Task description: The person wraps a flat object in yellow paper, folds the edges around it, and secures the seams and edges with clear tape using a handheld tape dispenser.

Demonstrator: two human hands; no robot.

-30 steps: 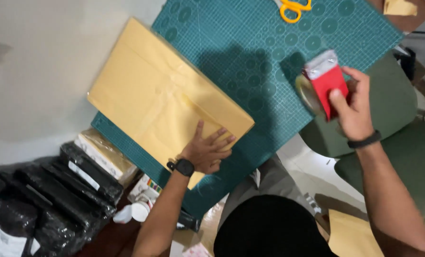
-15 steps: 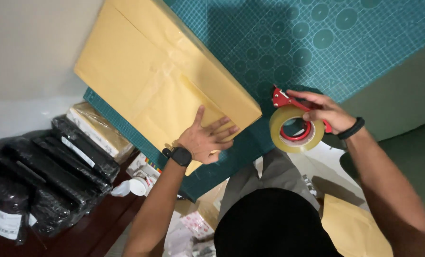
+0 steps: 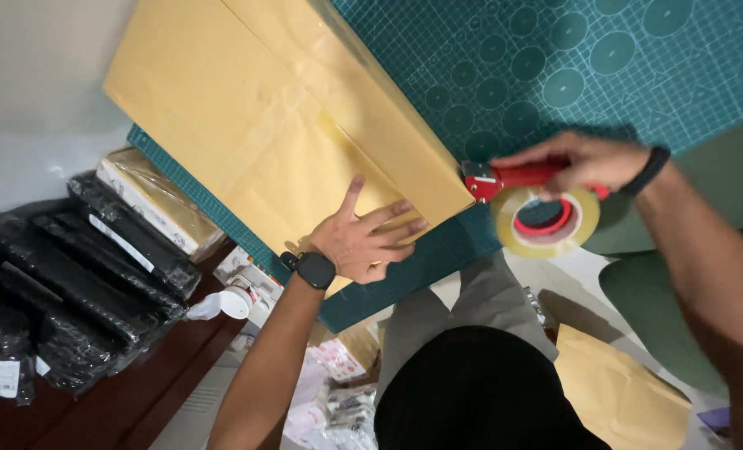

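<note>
The parcel [image 3: 280, 125], a large flat package wrapped in yellow-brown paper, lies on the green cutting mat [image 3: 571, 75] and takes up most of the mat's left half. All places below are told from this parcel.

The left hand [image 3: 363, 237] rests flat on the parcel's near corner, fingers spread and pressing down on the paper, gripping nothing. A dark watch [image 3: 315, 269] sits on that wrist, just off the parcel's near edge.

The right hand [image 3: 588, 162] is closed around the red handle of a tape gun [image 3: 526, 196], which sits just right of the parcel's right corner. The gun's red front end meets the parcel's side at that corner; it looks to be touching, though the shadow there makes this hard to tell. The clear tape roll [image 3: 546, 221] hangs under the handle, beside the parcel and over the mat's near edge. A dark band [image 3: 648, 169] circles the right wrist.

Left of the parcel and lower down, black wrapped packs [image 3: 63, 292] lie stacked, with a paper-wrapped box [image 3: 151, 200] between them and the parcel. A white bottle [image 3: 221, 304] lies below the parcel's near edge. Another yellow-brown envelope [image 3: 617, 387] lies well apart, down to the right.
</note>
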